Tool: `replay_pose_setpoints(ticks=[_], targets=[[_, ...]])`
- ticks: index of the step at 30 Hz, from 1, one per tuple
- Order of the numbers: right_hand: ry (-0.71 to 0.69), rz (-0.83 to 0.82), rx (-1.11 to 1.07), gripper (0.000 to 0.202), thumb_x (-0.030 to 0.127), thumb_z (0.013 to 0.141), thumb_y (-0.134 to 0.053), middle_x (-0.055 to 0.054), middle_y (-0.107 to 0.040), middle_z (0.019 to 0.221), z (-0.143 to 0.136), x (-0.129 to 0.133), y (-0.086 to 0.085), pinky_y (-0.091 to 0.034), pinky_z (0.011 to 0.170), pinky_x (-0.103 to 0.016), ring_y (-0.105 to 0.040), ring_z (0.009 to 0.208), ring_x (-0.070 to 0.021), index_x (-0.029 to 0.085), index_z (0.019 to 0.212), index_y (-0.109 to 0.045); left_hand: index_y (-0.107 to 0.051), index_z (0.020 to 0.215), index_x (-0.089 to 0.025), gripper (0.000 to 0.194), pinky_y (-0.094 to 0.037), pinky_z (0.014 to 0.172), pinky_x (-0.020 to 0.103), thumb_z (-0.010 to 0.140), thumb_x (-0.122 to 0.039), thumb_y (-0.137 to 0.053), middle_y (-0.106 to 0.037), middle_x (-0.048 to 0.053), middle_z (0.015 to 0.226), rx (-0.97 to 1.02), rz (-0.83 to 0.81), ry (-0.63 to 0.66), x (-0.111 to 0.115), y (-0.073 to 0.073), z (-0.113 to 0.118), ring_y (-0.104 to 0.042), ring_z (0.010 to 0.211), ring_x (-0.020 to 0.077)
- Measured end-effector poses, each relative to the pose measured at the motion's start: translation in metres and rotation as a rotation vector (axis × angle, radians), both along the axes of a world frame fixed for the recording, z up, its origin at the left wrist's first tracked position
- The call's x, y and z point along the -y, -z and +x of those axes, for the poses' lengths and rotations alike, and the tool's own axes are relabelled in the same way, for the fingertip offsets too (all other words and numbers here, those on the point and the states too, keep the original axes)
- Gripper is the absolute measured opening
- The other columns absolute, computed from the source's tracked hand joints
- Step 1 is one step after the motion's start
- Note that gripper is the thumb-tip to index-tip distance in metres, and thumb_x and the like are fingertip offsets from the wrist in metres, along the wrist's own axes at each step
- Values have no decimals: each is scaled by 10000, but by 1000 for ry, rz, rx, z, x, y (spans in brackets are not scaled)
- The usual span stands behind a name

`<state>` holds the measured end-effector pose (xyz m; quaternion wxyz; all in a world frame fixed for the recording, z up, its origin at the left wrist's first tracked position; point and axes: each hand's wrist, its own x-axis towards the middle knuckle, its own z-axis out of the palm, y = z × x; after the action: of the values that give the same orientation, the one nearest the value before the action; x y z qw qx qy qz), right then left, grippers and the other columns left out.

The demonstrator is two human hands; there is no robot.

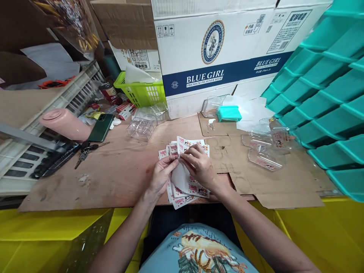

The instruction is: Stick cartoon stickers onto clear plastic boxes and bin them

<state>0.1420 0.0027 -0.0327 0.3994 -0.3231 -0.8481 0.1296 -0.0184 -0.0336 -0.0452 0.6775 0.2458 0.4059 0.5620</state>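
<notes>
A loose stack of printed sticker sheets point(183, 201) lies at the front edge of the wooden table, in front of my body. Above it, my left hand point(164, 172) pinches the left edge of the top sheet point(179, 178), whose pale side is curled up. My right hand point(200, 165) is closed at the same edge, its fingertips almost touching those of my left hand. Whether a small sticker is between the right fingertips is too small to tell.
Clear plastic covers point(265, 159) lie on cardboard at the right, beside stacked teal bins point(327, 98). A teal box point(229, 113) stands before the large beer carton point(227, 45). Keys point(83, 153), a phone point(100, 127) and a pink bottle point(65, 124) are at the left.
</notes>
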Motion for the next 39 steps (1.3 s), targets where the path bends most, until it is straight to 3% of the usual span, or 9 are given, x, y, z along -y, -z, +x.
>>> replay_pose_setpoints(ticks=[5,11,22,26,32,36,39], targets=[[17,-41,-85,158,198,961,-560,-77,-674,897,-3,3,3,-497,802,-405,-512,870,-220,214,1038,-696,-726,854,-146,236,-500,724,178,668,-221,-851,-737,13,814,-11,-20,-8,1,1,-1,-645,718,82],[-3,-86,-171,184,170,944,-585,-76,-663,924,-6,2,10,-483,811,-401,-532,897,-217,225,1072,-706,-721,917,-146,265,-518,771,197,685,-201,-836,-740,27,837,41,-5,42,1,3,-7,-674,771,108],[20,15,-48,206,152,946,-543,-94,-649,915,-5,6,9,-489,805,-429,-504,902,-245,212,1093,-674,-744,873,-146,232,-517,747,210,679,-218,-849,-744,26,825,-37,-11,51,2,7,-8,-658,737,105],[2,-27,-61,174,166,954,-531,-83,-654,872,-4,6,9,-485,791,-412,-520,873,-236,211,1027,-682,-777,846,-156,202,-513,760,211,672,-223,-853,-751,27,817,-92,25,45,2,11,-9,-655,754,110],[66,-250,-250,118,187,899,-596,-40,-641,746,-11,2,9,-457,739,-365,-549,761,-198,201,799,-655,-790,842,-164,195,-512,799,213,670,-232,-852,-758,35,900,-161,64,14,2,12,-6,-660,826,123],[89,-534,-449,103,247,851,-649,-18,-632,746,-13,-1,11,-445,696,-320,-566,729,-173,201,759,-647,-772,863,-181,215,-521,752,224,674,-251,-848,-758,23,875,-126,18,19,3,13,-7,-656,756,115],[128,-741,-688,159,324,851,-661,-6,-611,733,-4,-11,12,-444,636,-282,-560,681,-149,194,764,-631,-752,897,-175,239,-513,707,231,694,-277,-824,-747,32,888,-228,14,1,3,20,-14,-641,728,121]])
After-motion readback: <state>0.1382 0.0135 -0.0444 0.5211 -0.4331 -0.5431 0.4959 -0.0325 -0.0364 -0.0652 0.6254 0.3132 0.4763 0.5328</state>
